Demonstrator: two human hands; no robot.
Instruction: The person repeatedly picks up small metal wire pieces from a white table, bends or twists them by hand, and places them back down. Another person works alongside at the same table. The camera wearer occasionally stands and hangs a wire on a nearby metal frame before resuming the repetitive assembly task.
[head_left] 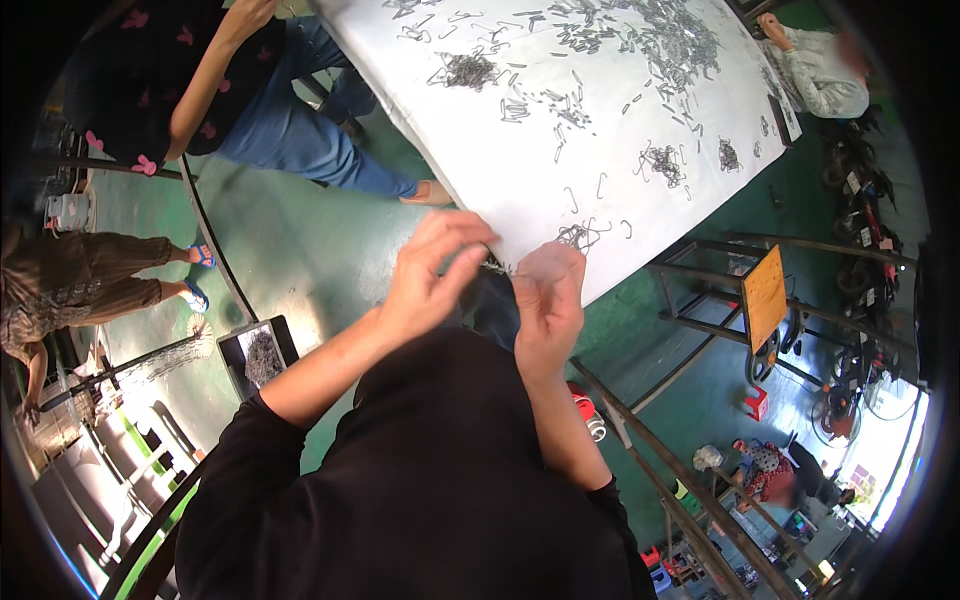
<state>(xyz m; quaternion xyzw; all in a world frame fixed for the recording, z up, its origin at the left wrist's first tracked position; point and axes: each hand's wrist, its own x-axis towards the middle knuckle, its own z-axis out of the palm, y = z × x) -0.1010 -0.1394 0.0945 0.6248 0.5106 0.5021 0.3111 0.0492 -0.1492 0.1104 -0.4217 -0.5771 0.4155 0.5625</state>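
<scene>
Both hands are raised at the near corner of a white-covered table (510, 185). My left hand (432, 268) has its fingers bent toward the thumb. Their tips come close around something small and dark that I cannot make out. Beside it my right hand (549, 300) is closed in a pinch on a thin dark metal piece (496, 267), which spans the gap between the hands. Just beyond my right hand lies a small heap of bent wire hooks (577, 236). A few single hooks (601, 186) lie farther up the white surface.
Heaps of dark metal pieces (670, 40) cover the table's far part. A person in jeans (300, 140) stands at its left, another person in a pale top (825, 75) at its far right. A metal frame with a wooden board (764, 298) stands right; a tray (232, 362) lies left.
</scene>
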